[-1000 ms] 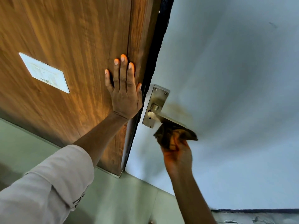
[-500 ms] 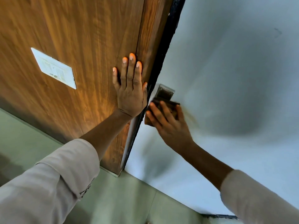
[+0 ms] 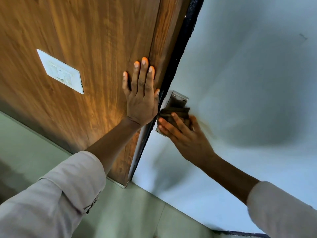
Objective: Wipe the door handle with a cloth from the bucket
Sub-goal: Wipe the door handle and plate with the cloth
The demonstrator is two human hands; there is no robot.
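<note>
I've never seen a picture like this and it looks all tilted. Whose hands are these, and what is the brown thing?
A person wears a camera on their head, so you see what they see; it looks tilted because the lens is wide. The left hand lies flat on the wooden panel, beside a white switch plate. The right hand presses a dark brown cloth against the metal door handle plate on the pale door. Its fingers cover the lever, so you cannot see it. No bucket is in view.
</note>
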